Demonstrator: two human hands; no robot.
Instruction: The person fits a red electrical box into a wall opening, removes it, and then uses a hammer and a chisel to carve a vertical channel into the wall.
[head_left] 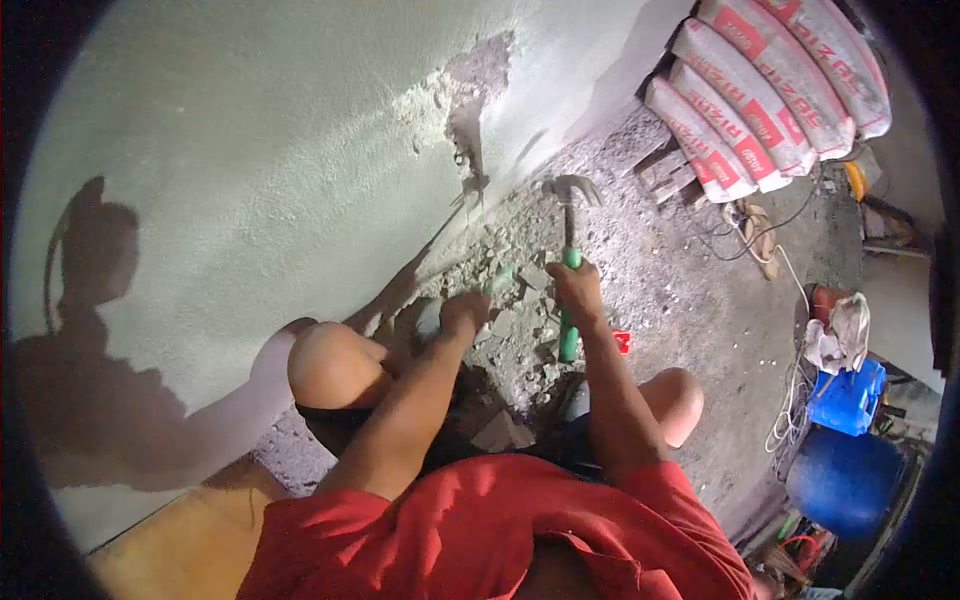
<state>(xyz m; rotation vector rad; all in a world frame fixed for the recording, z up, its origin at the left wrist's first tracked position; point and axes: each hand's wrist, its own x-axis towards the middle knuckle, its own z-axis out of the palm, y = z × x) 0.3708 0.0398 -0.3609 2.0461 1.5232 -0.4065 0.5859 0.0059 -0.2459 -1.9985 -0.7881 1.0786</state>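
Observation:
My right hand (579, 292) is closed round the green grip of a claw hammer (571, 225). The hammer's metal head points away from me, over the rubble near the wall. My left hand (464, 316) is closed on a tool with a green grip (501, 279), which looks like a chisel; its far end is hard to make out. Ahead of both hands, the painted wall (300, 180) has a broken patch (468, 100) with bare, rough material showing. Broken chunks and dust (515, 325) lie on the floor below and between my knees.
Printed sacks (745, 110) are stacked at the upper right. A sandal (762, 240), cables (790, 400), a blue container (848, 397) and a blue drum (845, 482) are on the right. A small red object (622, 342) lies beside my right forearm. A yellowish board (190, 540) is at lower left.

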